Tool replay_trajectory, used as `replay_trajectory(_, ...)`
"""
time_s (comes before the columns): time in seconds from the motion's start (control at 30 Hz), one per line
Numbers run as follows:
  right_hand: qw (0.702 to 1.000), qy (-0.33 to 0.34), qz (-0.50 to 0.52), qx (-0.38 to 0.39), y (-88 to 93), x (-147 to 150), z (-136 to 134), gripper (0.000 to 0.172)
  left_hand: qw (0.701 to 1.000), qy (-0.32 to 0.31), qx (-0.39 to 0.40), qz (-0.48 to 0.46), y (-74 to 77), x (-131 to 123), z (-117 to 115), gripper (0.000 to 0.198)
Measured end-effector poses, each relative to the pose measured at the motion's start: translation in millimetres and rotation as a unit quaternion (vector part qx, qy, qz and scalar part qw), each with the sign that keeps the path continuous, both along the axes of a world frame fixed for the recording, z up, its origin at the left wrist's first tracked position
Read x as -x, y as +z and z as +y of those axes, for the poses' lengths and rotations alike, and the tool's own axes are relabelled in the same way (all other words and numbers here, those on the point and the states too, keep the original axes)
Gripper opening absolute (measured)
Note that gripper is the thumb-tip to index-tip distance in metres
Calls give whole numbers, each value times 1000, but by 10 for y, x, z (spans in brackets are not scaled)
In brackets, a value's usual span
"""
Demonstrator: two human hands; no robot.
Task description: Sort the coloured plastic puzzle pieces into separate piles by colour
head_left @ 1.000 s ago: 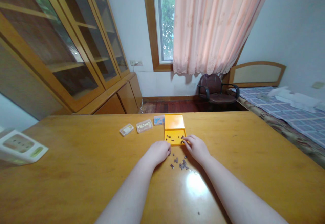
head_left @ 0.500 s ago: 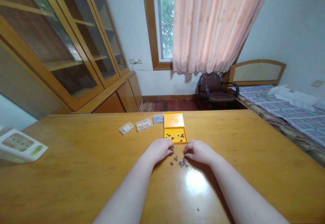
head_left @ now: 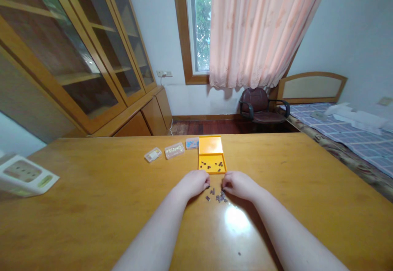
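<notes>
My left hand rests on the table with its fingers curled together around a small dark piece at the fingertips. Across from it, my right hand is also closed, thumb and fingers pinching another small dark piece. Between and below the hands lies a loose cluster of small dark pieces, too small to name exactly. Just beyond the fingers stands an open yellow case, its lid folded back, with several dark pieces scattered in the near half.
Left of the case sit a clear box with blue pieces, a clear box with pale pieces and a smaller clear box. A white power strip is at the table's left. One dark speck lies near the front.
The fingers of both hands have curled in and drawn down slightly toward the table. The case and the loose pieces look unchanged.
</notes>
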State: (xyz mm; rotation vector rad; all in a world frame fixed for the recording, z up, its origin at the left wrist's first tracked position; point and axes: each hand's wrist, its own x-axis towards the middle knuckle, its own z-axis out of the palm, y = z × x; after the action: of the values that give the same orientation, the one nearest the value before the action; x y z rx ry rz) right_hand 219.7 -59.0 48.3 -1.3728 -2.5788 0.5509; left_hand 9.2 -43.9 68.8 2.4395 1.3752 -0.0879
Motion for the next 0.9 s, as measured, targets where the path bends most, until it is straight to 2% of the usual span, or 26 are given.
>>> replay_trajectory(0.17, 1000, -5, 0, 7, -31, 8, 11, 19, 998, 1, -46, -44, 5, 29, 43, 15)
replay_trajectory(0.3, 1000, -8, -3, -2, -28, 19, 9, 19, 987, 52, -125, -91, -28, 54, 106, 20)
replay_trajectory(0.37, 1000, -8, -3, -4, -26, 21, 9, 19, 983, 79, -142, -87, -50, 63, 123, 21)
replay_trajectory(0.43, 1000, -11, 1, -7, -24, 18, 10, 19, 983, 80, -144, -78, -62, 70, 123, 22)
replay_trajectory(0.57, 998, -37, 27, -36, -35, 4, 26, 17, 992, 14, -108, -65, -37, 63, 70, 15)
replay_trajectory(0.7, 985, -117, 88, -94, -99, 2, 79, 16, 996, -59, -35, -51, 7, 18, -1, 11)
replay_trajectory(0.8, 970, -167, 127, -121, -152, 10, 135, 17, 996, -75, -5, -52, 11, -21, -30, 16)
replay_trajectory(0.9, 973, -144, 137, -113, -156, -4, 162, 18, 995, -81, 10, -55, -6, -37, -34, 22)
